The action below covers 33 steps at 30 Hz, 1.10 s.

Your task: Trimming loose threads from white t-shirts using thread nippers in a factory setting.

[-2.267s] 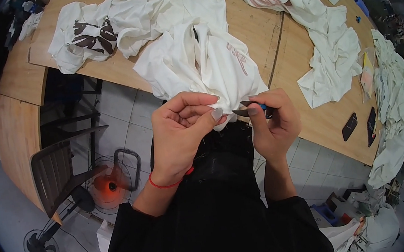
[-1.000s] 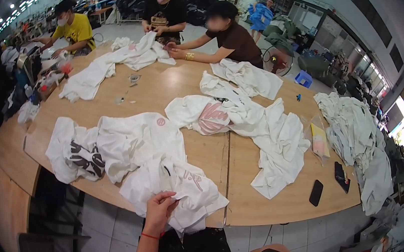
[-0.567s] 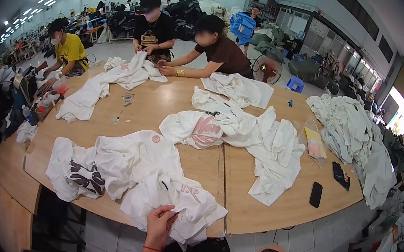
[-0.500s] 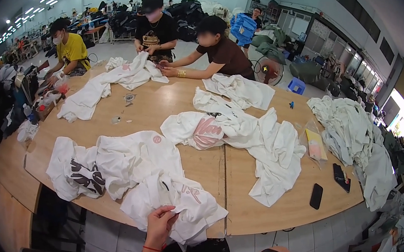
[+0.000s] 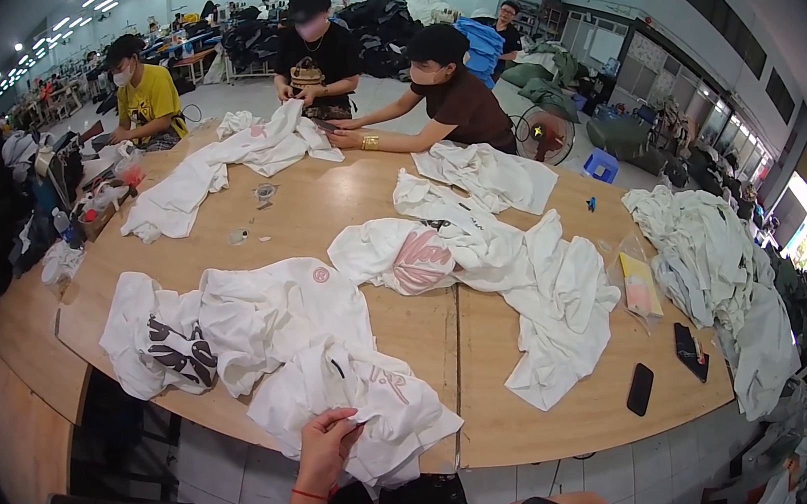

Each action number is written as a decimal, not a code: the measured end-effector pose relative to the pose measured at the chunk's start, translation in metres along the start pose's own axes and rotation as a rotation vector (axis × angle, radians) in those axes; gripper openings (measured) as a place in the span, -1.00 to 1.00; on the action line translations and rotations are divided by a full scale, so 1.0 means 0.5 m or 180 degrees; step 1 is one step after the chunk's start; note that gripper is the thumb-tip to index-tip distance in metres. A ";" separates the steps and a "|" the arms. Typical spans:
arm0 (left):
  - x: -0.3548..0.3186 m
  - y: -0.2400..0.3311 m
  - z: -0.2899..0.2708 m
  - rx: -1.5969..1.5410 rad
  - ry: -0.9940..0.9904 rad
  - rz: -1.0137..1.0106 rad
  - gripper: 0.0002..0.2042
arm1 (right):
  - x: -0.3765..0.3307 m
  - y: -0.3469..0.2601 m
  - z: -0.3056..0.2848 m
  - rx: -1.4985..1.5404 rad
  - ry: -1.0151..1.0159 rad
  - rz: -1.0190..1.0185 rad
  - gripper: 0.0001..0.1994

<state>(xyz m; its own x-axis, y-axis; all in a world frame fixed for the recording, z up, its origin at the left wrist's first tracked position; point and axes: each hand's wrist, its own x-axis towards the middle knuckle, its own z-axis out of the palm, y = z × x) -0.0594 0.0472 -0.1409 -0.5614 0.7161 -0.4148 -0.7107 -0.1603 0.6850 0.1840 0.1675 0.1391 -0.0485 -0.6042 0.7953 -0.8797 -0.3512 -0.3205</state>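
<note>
Low in the middle, my left hand (image 5: 329, 442), with a thin red cord at its wrist, pinches the front part of a white garment (image 5: 399, 419). Its fingers are closed on the cloth. That garment lies crumpled over the table's near edge, with a reddish outlined print and a small dark mark on it. Against it, on the left, lie more white garments (image 5: 275, 313), one bearing a bold dark print (image 5: 181, 352). My right hand is out of sight.
More white garments (image 5: 555, 299) spread across the wooden table (image 5: 393, 329). A phone (image 5: 640, 389), a dark case (image 5: 691, 351) and a clear bag with a yellow item (image 5: 639, 283) lie at right, near a heaped white pile (image 5: 716, 254). Several people work across the table.
The view has shifted slightly, moving everything a little to the right. My left hand keeps its pinch on the white garment. Across the table, a person now holds a dark phone-like object more visibly.
</note>
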 end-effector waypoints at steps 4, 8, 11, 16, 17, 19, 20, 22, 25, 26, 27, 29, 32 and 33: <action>-0.005 0.001 -0.008 -0.0015 0.0005 0.0016 -0.85 | -0.001 0.010 -0.006 0.0082 0.0004 -0.0077 -0.74; -0.005 0.003 0.004 0.0021 0.0006 0.0000 -0.83 | -0.004 0.029 -0.009 0.0342 0.0045 -0.0215 -0.74; 0.002 -0.004 0.003 0.0010 0.0026 -0.0027 -0.80 | -0.010 0.048 -0.009 0.0534 0.0105 -0.0326 -0.74; 0.004 -0.003 -0.006 -0.0056 -0.0028 -0.0005 -0.80 | -0.015 0.066 0.011 0.0705 0.0310 -0.0416 -0.74; 0.005 0.000 -0.003 -0.0088 -0.0087 0.0035 -0.80 | -0.015 0.066 0.016 0.0723 0.0352 -0.0422 -0.74; -0.001 0.005 0.004 -0.0016 -0.0042 -0.0028 -0.80 | -0.014 0.067 0.024 0.0752 0.0423 -0.0428 -0.73; 0.001 0.004 0.004 -0.0025 -0.0047 -0.0013 -0.80 | -0.014 0.068 0.024 0.0758 0.0435 -0.0434 -0.73; 0.001 0.003 0.003 -0.0037 -0.0055 0.0003 -0.81 | -0.013 0.069 0.023 0.0761 0.0444 -0.0443 -0.73; 0.000 0.002 0.000 -0.0023 -0.0040 -0.0015 -0.81 | -0.013 0.071 0.020 0.0732 0.0441 -0.0442 -0.73; -0.001 0.001 0.000 -0.0024 -0.0041 -0.0007 -0.81 | -0.013 0.071 0.019 0.0719 0.0436 -0.0443 -0.73; 0.000 0.002 0.001 -0.0024 -0.0043 0.0002 -0.81 | -0.012 0.072 0.018 0.0706 0.0431 -0.0444 -0.73; -0.001 0.005 0.002 -0.0006 -0.0039 -0.0016 -0.81 | -0.012 0.071 0.016 0.0680 0.0428 -0.0447 -0.73; -0.003 0.006 0.004 -0.0003 -0.0042 -0.0021 -0.81 | -0.011 0.070 0.016 0.0641 0.0432 -0.0454 -0.73; -0.002 0.006 0.004 -0.0019 -0.0054 0.0000 -0.81 | -0.010 0.071 0.015 0.0625 0.0431 -0.0458 -0.73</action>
<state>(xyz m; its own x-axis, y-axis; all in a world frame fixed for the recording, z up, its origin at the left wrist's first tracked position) -0.0602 0.0471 -0.1370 -0.5541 0.7275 -0.4045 -0.7133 -0.1645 0.6813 0.1569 0.1527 0.1198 -0.0042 -0.4418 0.8971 -0.7742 -0.5664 -0.2825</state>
